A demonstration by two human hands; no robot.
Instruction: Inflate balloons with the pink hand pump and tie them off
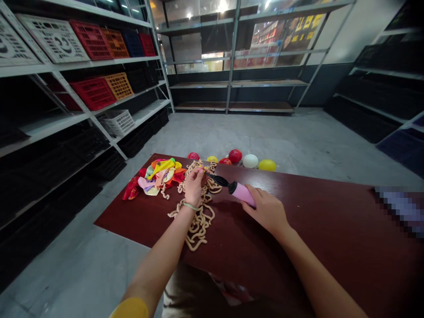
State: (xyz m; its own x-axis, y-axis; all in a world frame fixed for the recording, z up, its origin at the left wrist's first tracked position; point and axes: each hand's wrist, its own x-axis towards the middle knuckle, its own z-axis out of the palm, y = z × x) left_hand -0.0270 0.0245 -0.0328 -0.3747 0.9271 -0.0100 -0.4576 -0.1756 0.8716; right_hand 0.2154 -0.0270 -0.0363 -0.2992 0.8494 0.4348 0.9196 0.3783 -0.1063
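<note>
My right hand [266, 207] is wrapped round the pink body of a balloon pump [244, 194], whose black tapering end points left. My left hand [194, 183] is closed in a pinch at the tip of that black end. A small bit of a yellow balloon [202, 168] shows at its fingertips; the rest is hidden. Under and around my left hand lies a heap of curly beige strands [200, 225]. Left of it is a pile of limp, uninflated balloons [162, 174] in red, yellow, orange, pink and lilac.
The dark red table [281, 247] stretches to the right, where a blurred-out object [402, 207] lies. Beyond its far edge, inflated balloons [250, 160] rest on the grey floor [258, 132]. Shelves with plastic crates [94, 93] stand left; a metal rack [233, 84] stands behind.
</note>
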